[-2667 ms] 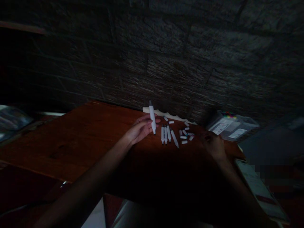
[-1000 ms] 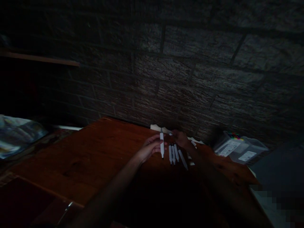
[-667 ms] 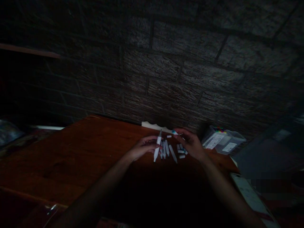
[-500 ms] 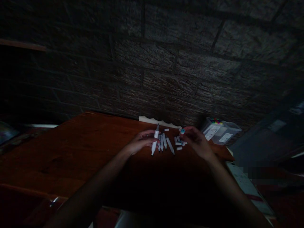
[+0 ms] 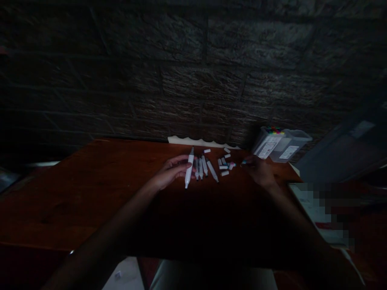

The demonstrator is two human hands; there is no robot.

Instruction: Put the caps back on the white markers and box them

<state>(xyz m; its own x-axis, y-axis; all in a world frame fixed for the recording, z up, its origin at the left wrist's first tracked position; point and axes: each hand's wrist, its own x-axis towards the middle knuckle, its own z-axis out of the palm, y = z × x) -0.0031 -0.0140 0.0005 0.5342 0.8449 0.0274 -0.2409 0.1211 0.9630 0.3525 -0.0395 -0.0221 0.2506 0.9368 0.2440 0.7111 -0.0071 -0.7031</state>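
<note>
My left hand [image 5: 172, 172] is closed around an uncapped white marker [image 5: 189, 169], its dark tip pointing up and away from me. Just right of it, several more uncapped markers [image 5: 204, 166] lie side by side on the wooden table [image 5: 121, 185]. Beyond them is a loose group of white marker caps [image 5: 223, 167], some with blue or pink ends. To the right of the caps, my right hand [image 5: 259, 169] pinches a small blue-ended marker cap [image 5: 243, 162] low over the table. Dim light blurs its fingers.
Clear plastic boxes [image 5: 287, 147] stand at the back right, one with colourful items [image 5: 274, 130] showing at its top. A pale wavy-edged strip [image 5: 199, 142] lies along the stone-block wall [image 5: 181, 92]. Papers [image 5: 311, 205] are at the right side.
My right hand has moved right and lower with the cap, away from the group of caps. My left hand still holds the marker. The camera view has shifted slightly.
</note>
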